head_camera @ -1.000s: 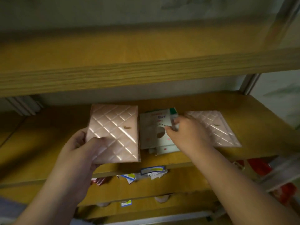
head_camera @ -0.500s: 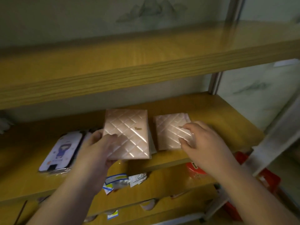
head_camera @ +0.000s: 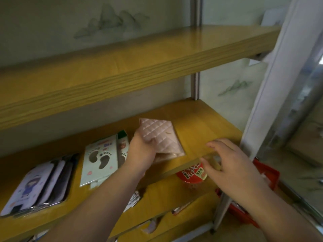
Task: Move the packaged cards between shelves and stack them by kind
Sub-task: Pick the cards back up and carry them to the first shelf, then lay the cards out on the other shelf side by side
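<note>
Pink quilted packs (head_camera: 161, 137), apart half second earlier, were merged on middle shelf (head_camera: 201, 126). Left hand (head_camera: 142, 152) clamped pile, squaring like with like. Right hand (head_camera: 227, 159) hovered right of pile, fingers spread, holding nothing. Footprint cards (head_camera: 100, 159) lay left of pile.

A: Furniture?
B: Yellow wood-grain shelving (head_camera: 122, 70), several tiers, grey metal upright (head_camera: 195, 88) at the back, white post (head_camera: 272, 75) on the right
A: Wall, light?
B: Pale wall panel (head_camera: 87, 20) with a faint ink mountain print, dim indoor light, right edge blurred
</note>
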A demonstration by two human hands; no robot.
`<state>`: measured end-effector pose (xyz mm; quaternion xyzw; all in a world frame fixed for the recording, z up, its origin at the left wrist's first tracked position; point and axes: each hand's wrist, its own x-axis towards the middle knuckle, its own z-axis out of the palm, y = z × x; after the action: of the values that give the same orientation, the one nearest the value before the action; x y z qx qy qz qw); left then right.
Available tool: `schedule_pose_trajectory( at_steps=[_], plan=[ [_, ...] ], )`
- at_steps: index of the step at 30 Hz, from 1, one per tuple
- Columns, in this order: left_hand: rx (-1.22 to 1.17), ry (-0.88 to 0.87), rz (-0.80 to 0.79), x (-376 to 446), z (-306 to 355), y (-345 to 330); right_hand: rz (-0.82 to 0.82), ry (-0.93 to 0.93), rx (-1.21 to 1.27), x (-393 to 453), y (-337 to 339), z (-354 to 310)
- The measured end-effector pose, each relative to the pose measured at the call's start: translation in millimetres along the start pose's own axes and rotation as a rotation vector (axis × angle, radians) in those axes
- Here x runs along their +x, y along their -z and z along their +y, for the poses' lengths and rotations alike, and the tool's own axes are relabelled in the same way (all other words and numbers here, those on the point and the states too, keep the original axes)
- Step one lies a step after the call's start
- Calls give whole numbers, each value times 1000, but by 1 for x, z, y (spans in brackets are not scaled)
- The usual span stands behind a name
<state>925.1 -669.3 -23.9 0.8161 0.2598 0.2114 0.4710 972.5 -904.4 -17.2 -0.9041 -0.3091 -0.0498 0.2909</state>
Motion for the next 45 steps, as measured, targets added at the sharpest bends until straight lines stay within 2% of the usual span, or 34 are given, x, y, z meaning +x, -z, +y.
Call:
schedule_pose_trajectory(
  at_steps=[4,8,11,18,22,31,37,45],
  plan=[
    [329,-54,-18,-1,-5,-7,14,-29,10,-4,0,6],
    [422,-96,-28,-16,-5,2,32,2,38,1,-7,3],
    [556,-196,-47,-27,-4,19,19,40,67,7,-15,-8],
    [713,-249,71,-53,-14,79,-7,181,176,34,-44,-52],
    [752,-283,142,-75,-22,119,-11,258,184,46,-64,-94],
    [774,-163,307,-140,-54,221,-143,415,169,24,-105,-186],
    [709,-74,382,-198,-86,286,-190,485,172,-18,-127,-260],
    [679,-35,518,-319,-134,408,-176,522,235,-99,-162,-379]
  ],
)
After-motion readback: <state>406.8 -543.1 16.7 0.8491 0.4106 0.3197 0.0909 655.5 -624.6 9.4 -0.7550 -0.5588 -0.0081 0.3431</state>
